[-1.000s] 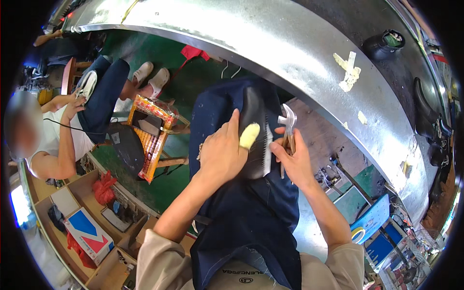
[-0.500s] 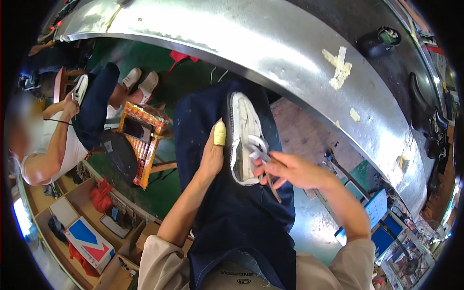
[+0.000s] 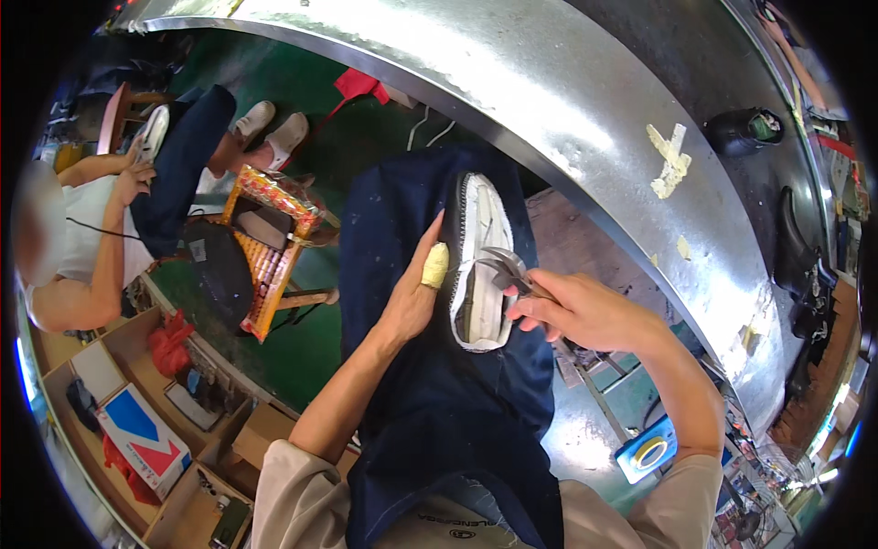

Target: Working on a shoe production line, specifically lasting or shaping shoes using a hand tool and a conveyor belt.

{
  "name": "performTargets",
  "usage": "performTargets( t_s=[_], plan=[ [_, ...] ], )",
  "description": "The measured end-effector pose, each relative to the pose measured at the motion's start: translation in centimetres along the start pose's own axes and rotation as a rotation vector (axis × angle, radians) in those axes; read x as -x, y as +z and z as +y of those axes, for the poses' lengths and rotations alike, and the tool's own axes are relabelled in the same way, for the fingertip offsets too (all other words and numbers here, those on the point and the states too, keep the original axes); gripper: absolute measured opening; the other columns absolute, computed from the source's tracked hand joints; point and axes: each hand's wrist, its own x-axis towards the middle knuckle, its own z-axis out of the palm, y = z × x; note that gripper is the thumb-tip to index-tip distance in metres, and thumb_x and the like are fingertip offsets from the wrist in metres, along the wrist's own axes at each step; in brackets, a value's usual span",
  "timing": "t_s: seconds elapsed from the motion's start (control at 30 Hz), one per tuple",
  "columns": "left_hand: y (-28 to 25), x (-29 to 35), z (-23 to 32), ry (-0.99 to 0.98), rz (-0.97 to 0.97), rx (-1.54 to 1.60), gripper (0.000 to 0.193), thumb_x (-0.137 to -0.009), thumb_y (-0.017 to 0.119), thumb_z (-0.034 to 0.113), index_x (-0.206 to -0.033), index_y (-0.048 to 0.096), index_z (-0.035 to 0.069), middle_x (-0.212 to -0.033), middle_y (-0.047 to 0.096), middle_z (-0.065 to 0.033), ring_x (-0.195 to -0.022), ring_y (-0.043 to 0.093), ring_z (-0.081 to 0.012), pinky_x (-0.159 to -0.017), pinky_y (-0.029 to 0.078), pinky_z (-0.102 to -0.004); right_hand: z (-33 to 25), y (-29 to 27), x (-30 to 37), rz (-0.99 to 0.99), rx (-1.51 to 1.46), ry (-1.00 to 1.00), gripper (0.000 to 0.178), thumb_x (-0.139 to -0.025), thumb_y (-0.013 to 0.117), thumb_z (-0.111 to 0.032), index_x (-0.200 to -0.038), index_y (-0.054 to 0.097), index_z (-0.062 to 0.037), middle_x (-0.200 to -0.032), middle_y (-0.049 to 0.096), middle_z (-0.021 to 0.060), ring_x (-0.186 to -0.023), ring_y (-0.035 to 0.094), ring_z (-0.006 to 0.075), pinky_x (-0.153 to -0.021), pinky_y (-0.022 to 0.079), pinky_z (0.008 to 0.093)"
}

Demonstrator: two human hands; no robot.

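Observation:
A shoe [image 3: 486, 224] lies lengthwise on the dark blue apron [image 3: 439, 393] over my lap, its white underside up and a dark stitched edge along its left side. My left hand [image 3: 412, 302] holds that side near the middle; its thumb is wrapped in yellow tape, and the other fingers are mostly hidden. Over the right edge of the shoe are metal pincers [image 3: 506, 265] with curved jaws. My right hand [image 3: 581, 311] is closed around their handles. Whether the jaws grip the shoe's edge, I cannot tell.
A shiny metal-edged bench [image 3: 549, 101] curves across the front and right, with a black shoe [image 3: 745, 130] on it. At left, a co-worker [image 3: 101, 220] sits beside a bamboo stool [image 3: 270, 261]. Wooden compartments [image 3: 137, 366] stand lower left; a blue object [image 3: 647, 450] is lower right.
The pincers have turned, and their curved jaws now lie over the shoe's right edge. My left hand's index finger now stretches along the shoe's side. The whole view has shifted slightly.

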Motion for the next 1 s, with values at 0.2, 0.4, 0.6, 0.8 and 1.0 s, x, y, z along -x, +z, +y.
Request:
performTargets(
  t_s=[0.2, 0.4, 0.6, 0.8, 1.0],
  plan=[
    [-0.4, 0.4, 0.4, 0.006, -0.004, -0.062, 0.060, -0.115, 0.037, 0.030, -0.166, 0.016, 0.008, -0.168, 0.029, -0.0162, -0.154, 0.029, -0.0252, -0.126, 0.022, -0.0357, 0.5, 2.7, -2.4, 0.252, 0.407, -0.137, 0.030, -0.107, 0.055, -0.029, -0.103, 0.054, 0.0009, -0.084, 0.070, 0.0201, -0.077, 0.069, 0.0425, -0.064, 0.054, 0.0484],
    [-0.2, 0.3, 0.7, -0.018, -0.045, -0.110, 0.061, -0.115, 0.036, 0.030, -0.167, 0.013, 0.008, -0.170, 0.025, -0.0162, -0.156, 0.024, -0.0250, -0.127, 0.019, -0.0354, -1.1, 0.3, -1.6, 0.189, 0.970, -0.292, 0.017, -0.095, 0.063, -0.012, -0.099, 0.057, 0.0026, -0.078, 0.069, 0.0201, -0.075, 0.072, 0.0382, -0.064, 0.057, 0.0458],
    [-0.5, 0.4, 1.6, -0.161, 0.028, 0.045, 0.065, -0.113, 0.041, 0.025, -0.167, 0.009, 0.008, -0.171, 0.020, -0.0151, -0.157, 0.020, -0.0239, -0.127, 0.017, -0.0356, 0.1, 1.5, -3.2, 0.216, 0.921, -0.361, 0.022, -0.100, 0.061, -0.018, -0.101, 0.056, 0.0028, -0.071, 0.067, 0.0177, -0.066, 0.071, 0.0364, -0.058, 0.057, 0.0461],
    [0.5, -1.2, 1.8, -0.177, 0.034, 0.196, 0.096, -0.097, 0.071, 0.015, -0.168, 0.006, 0.013, -0.171, 0.019, -0.0134, -0.157, 0.021, -0.0242, -0.126, 0.019, -0.0358, 2.6, 6.0, -4.4, 0.500, 0.515, -0.181, 0.034, -0.106, 0.056, -0.031, -0.103, 0.054, 0.0028, -0.071, 0.068, 0.0208, -0.064, 0.070, 0.0419, -0.058, 0.056, 0.0510],
    [1.2, -0.5, 2.3, -0.129, 0.138, 0.047, 0.083, -0.103, 0.063, 0.014, -0.165, 0.009, 0.007, -0.159, 0.036, -0.0220, -0.144, 0.042, -0.0300, -0.119, 0.036, -0.0408, 0.8, 3.4, -4.6, 0.161, -0.211, 0.058, 0.034, -0.106, 0.056, -0.032, -0.105, 0.055, 0.0016, -0.073, 0.069, 0.0226, -0.070, 0.069, 0.0439, -0.059, 0.053, 0.0523]
  ],
)
